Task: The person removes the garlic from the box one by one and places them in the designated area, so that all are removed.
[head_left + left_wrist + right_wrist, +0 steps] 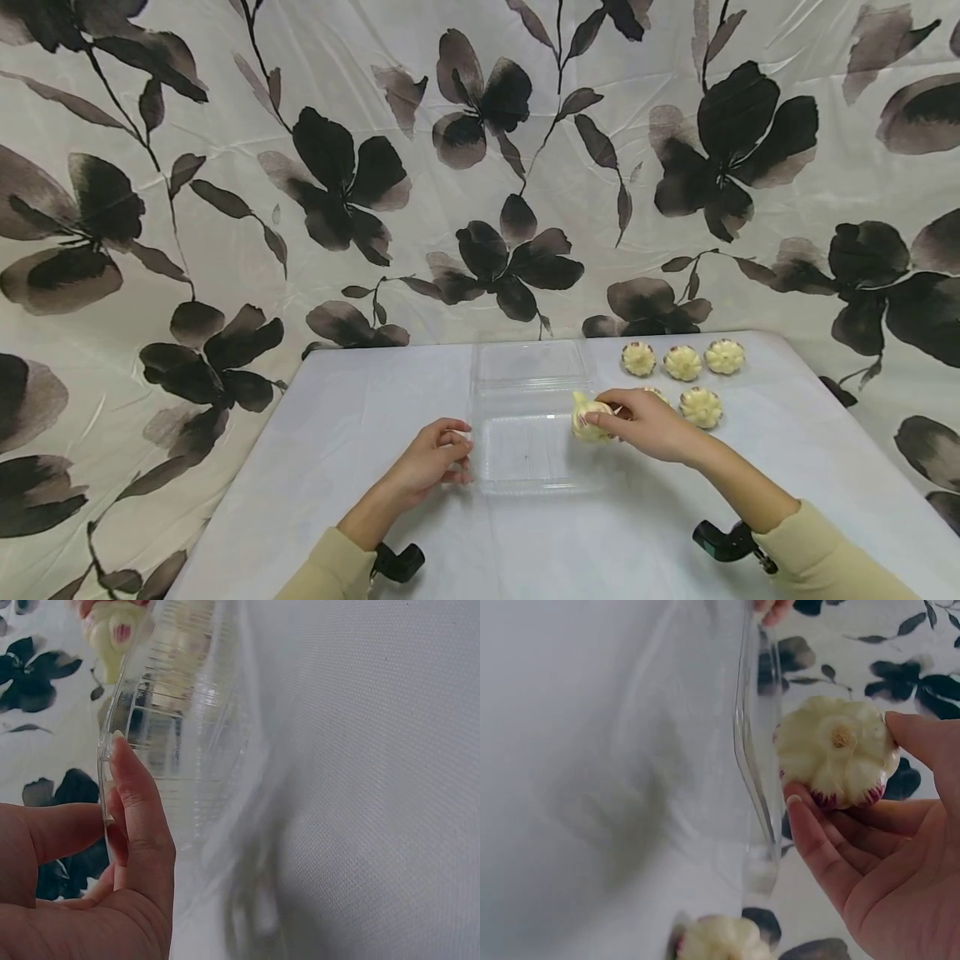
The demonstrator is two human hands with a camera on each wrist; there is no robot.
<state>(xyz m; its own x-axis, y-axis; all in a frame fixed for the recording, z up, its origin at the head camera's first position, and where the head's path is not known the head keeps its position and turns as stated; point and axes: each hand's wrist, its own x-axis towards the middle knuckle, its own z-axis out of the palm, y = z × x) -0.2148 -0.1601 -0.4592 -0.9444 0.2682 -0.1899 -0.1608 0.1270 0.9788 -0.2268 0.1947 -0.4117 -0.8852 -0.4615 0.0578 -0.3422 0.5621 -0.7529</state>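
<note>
A clear plastic clamshell box point(525, 485) lies with its lid folded back on the white table. My left hand point(433, 457) is at the box's left side; in the left wrist view the rim point(103, 772) runs between thumb and fingers, which pinch it. Over the right side of the tray, my right hand point(651, 423) holds a garlic bulb point(589, 418) between thumb and fingers, its pointed stem upward. The right wrist view shows the pale root end of this bulb point(838, 750) and purple streaks on its skin.
Several more garlic bulbs point(682, 363) stand in two rows at the back right of the table point(375, 400), one partly hidden behind my right hand. A floral cloth point(480, 167) hangs behind the table's far edge. Black wrist mounts point(723, 542) show below both sleeves.
</note>
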